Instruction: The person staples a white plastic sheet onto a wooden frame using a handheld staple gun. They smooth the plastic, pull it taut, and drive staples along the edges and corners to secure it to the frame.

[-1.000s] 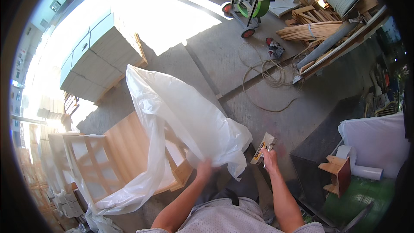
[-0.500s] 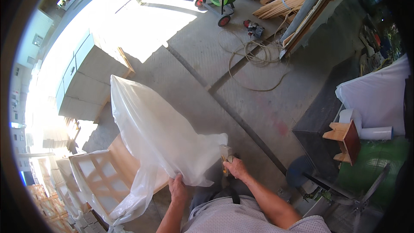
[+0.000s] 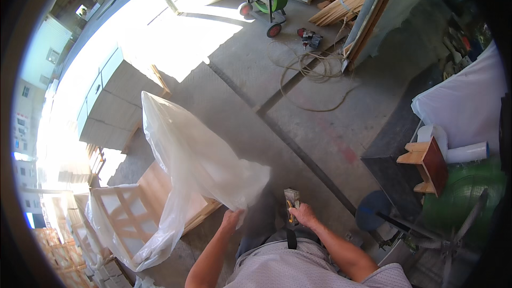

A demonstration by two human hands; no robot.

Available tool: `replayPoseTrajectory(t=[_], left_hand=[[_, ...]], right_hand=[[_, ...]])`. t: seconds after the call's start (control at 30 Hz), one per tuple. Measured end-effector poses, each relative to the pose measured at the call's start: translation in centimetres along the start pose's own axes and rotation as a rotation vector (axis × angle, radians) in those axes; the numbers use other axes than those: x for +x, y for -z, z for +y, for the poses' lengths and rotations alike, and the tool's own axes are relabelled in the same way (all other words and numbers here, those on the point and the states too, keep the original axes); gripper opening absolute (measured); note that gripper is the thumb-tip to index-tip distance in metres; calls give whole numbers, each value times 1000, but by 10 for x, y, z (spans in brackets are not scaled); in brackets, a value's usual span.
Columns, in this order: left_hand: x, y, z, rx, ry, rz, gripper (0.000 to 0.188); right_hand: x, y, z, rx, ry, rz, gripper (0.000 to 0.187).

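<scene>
A translucent plastic sheet (image 3: 197,152) drapes over a wooden frame (image 3: 154,178) with crossed slats on its left side. My left hand (image 3: 232,217) is closed on the sheet's near edge, just beside the frame's near right corner. In front of my waist, my right hand (image 3: 304,214) grips what looks like a staple gun (image 3: 292,198), with a boxy silver head and yellow-and-black parts. The staple gun stands apart from the sheet. Much of the frame is hidden under the plastic.
A grey cabinet (image 3: 114,98) stands at the far left. Ahead on the concrete floor lie a coiled hose (image 3: 314,69) and a red-and-black power tool (image 3: 309,38). A wheeled strapping cart (image 3: 269,0) stands behind. To the right are a small wooden stand (image 3: 431,166) and a green roll (image 3: 458,197).
My right hand has drawn the staple gun away from the sheet's right end, which now hangs lower. My left hand has shifted slightly right with the edge. The view has turned a little.
</scene>
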State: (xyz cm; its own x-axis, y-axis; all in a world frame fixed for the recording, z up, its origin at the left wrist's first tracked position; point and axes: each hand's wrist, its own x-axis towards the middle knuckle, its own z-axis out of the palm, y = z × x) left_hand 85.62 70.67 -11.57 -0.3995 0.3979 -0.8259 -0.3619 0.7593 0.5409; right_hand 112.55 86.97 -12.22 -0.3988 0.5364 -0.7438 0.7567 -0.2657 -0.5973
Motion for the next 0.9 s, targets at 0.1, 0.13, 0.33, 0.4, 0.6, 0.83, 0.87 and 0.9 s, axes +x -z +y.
replayPoseTrajectory(t=[0.1,0.13,0.33,0.4,0.6,0.83,0.87,0.9], left_hand=[[29,-59,78,-107,-253,165,42],[32,-67,112,-139,-261,76,51],[-5,-98,149,-17,-648,165,49],[-19,-89,80,42,-449,86,48],[-65,12,-70,-200,-34,193,53],[-114,81,-35,277,5,54,49],[-117,81,-30,443,-109,75,41],[-117,81,-27,444,-138,37,40]], right_hand=[[-2,15,37,44,-27,99,46],[-2,24,47,79,-51,113,44],[-20,54,74,365,-53,318,32],[-24,55,78,432,-9,336,31],[-30,37,93,314,-68,284,37],[-26,-7,83,142,30,204,52],[-25,-14,79,118,-6,181,51],[-26,-20,75,151,-1,167,50]])
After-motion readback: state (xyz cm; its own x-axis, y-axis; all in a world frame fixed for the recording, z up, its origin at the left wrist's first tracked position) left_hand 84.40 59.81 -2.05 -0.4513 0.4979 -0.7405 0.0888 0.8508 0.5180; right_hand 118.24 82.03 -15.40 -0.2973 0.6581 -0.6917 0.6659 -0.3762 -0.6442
